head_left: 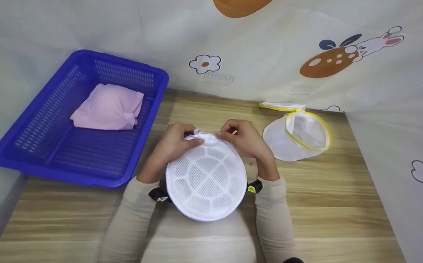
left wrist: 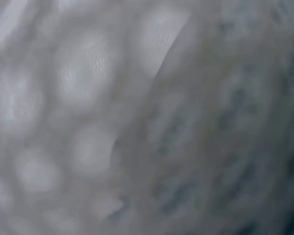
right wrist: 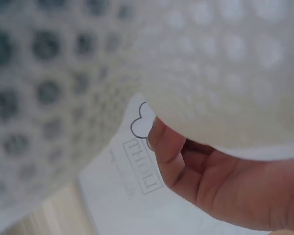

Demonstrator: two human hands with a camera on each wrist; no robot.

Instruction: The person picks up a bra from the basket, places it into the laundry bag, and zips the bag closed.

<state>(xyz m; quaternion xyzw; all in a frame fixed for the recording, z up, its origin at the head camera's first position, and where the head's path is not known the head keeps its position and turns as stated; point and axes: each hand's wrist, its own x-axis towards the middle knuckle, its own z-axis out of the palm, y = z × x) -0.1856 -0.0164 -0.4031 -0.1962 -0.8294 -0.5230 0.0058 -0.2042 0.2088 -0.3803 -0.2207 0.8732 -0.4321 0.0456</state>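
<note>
A round white mesh laundry bag (head_left: 208,175) is held up in the middle of the head view, its ribbed circular face turned toward me. My left hand (head_left: 175,142) grips its upper edge from the left, thumb on the white gathered trim (head_left: 206,137). On the other side, my right hand (head_left: 244,137) pinches the same edge between thumb and fingers. In the right wrist view, the curled fingers (right wrist: 169,152) of that hand hold the mesh rim. Blurred mesh (left wrist: 83,68) fills the left wrist view and hides the left hand there.
To the left stands a blue plastic basket (head_left: 149,153) with a folded pink cloth (head_left: 109,107) in it. A second white mesh bag (head_left: 279,140) with yellow trim lies at the right, its mouth uncovered. Patterned sheeting (head_left: 255,54) rises behind the wooden table (head_left: 328,204).
</note>
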